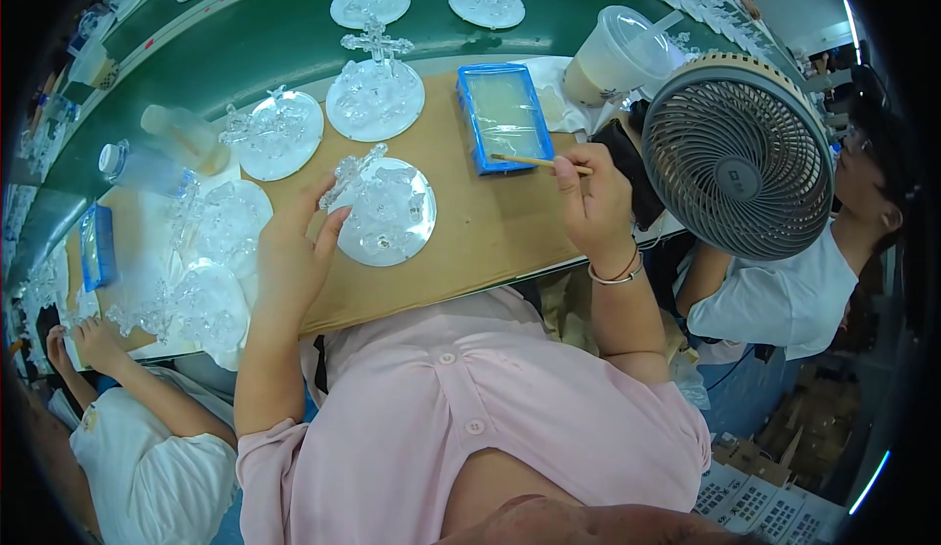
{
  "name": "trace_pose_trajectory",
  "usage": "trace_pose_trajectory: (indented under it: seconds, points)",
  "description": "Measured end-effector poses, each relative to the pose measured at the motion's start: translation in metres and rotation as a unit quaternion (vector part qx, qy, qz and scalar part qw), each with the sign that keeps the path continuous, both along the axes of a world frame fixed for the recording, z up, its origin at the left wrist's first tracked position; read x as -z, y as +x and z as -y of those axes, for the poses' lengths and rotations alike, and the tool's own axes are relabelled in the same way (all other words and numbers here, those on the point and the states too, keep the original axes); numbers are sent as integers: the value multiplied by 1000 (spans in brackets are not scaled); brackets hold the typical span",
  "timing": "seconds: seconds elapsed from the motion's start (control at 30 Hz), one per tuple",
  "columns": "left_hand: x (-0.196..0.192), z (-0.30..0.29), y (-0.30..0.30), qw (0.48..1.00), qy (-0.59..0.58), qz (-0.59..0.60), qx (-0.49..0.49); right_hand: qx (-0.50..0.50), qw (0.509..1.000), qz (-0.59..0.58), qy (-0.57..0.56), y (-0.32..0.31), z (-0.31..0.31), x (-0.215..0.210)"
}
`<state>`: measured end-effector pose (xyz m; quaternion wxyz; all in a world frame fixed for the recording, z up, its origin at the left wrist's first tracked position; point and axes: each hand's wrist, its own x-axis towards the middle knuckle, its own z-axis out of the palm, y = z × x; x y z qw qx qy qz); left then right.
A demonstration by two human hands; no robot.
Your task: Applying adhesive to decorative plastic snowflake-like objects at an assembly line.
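My left hand (296,249) pinches a clear plastic figure (355,174) at the left edge of a round white base (397,214). More clear pieces stand on that base. My right hand (598,204) grips a thin wooden stick (534,161), its tip over the near edge of a blue-rimmed tray (505,114) with a pale, shiny surface. Behind the base sits a similar disc with an upright clear cross (376,43). Another disc with clear parts (280,135) lies to its left.
A grey fan (737,163) and a lidded plastic cup (606,60) stand at the right. Bottles (147,168) and more discs crowd the left. Beyond the brown cardboard (470,251) runs a green conveyor (265,35) carrying discs. Co-workers sit on both sides.
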<state>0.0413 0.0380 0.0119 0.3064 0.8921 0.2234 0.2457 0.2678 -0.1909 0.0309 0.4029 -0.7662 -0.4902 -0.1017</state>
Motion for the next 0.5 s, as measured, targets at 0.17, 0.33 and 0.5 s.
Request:
trace_pose_trajectory:
  seconds: [0.17,0.33,0.5]
  points:
    - [12,-4,3,997,-70,21,-32,32,999,-13,-8,4,-2,-13]
    - [11,2,8,998,-38,27,-41,11,999,-48,7,9,-6,-3]
    - [10,-3,4,996,31,81,-35,30,991,-109,72,12,-3,2]
